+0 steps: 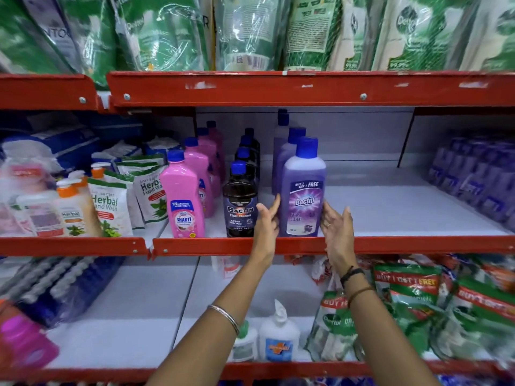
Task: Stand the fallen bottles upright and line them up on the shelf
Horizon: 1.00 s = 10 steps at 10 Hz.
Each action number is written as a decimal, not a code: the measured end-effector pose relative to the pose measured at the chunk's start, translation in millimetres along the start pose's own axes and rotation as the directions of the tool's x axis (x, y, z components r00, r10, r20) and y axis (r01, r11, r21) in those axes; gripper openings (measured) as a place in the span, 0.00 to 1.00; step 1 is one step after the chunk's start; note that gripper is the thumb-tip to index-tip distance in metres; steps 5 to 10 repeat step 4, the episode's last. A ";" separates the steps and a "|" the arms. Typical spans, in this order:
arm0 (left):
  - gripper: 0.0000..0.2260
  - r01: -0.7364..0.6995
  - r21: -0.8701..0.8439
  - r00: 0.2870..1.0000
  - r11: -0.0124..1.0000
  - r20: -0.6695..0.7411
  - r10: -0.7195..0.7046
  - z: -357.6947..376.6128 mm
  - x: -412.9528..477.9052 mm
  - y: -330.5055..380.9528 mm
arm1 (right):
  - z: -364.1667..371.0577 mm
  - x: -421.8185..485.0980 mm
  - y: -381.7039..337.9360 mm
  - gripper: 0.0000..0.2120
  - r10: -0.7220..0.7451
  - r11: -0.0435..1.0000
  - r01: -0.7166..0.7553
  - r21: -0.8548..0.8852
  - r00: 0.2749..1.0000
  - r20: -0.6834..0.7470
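A purple Bactin bottle [303,196] with a blue cap stands upright at the front edge of the middle shelf [390,207]. My left hand [266,227] touches its left side with flat fingers. My right hand [335,228] is at its right side, palm turned to it, fingers spread. Behind it stand two more purple bottles [287,151] in a row. To the left is a row of dark Bactin bottles [240,201], then a row of pink Shakti bottles [182,201]. All stand upright.
Herbal hand wash pouches [111,207] and pump bottles [68,207] fill the shelf's left. Wrapped purple bottle packs [479,179] sit at the right. The red shelf lip [390,244] runs below my hands. Green pouches [418,302] and white bottles [278,335] lie on the lower shelf.
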<state>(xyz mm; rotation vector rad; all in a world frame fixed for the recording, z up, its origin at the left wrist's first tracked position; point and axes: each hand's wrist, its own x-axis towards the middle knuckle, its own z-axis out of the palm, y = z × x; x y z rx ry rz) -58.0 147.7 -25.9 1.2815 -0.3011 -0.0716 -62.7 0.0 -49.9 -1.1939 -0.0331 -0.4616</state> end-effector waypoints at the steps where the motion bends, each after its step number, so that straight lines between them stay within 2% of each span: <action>1: 0.28 0.004 0.001 0.999 1.000 -0.046 -0.004 2.4 -1.6 0.1 | -4.5 4.8 -0.8 0.30 0.041 0.999 -0.041 0.023 0.999 0.033; 3: 0.27 -0.023 0.051 0.998 0.998 -0.051 0.025 5.8 -8.0 3.0 | -7.8 3.7 -3.4 0.31 0.063 0.998 -0.063 -0.003 0.998 0.020; 4: 0.27 -0.140 0.116 0.983 0.983 -0.106 0.153 2.7 -14.9 8.9 | -1.5 -5.4 -12.6 0.30 -0.022 0.999 0.020 -0.032 0.997 -0.080; 10: 0.27 -0.140 0.116 0.983 0.983 -0.106 0.153 2.7 -14.9 8.9 | -1.5 -5.4 -12.6 0.30 -0.022 0.999 0.020 -0.032 0.997 -0.080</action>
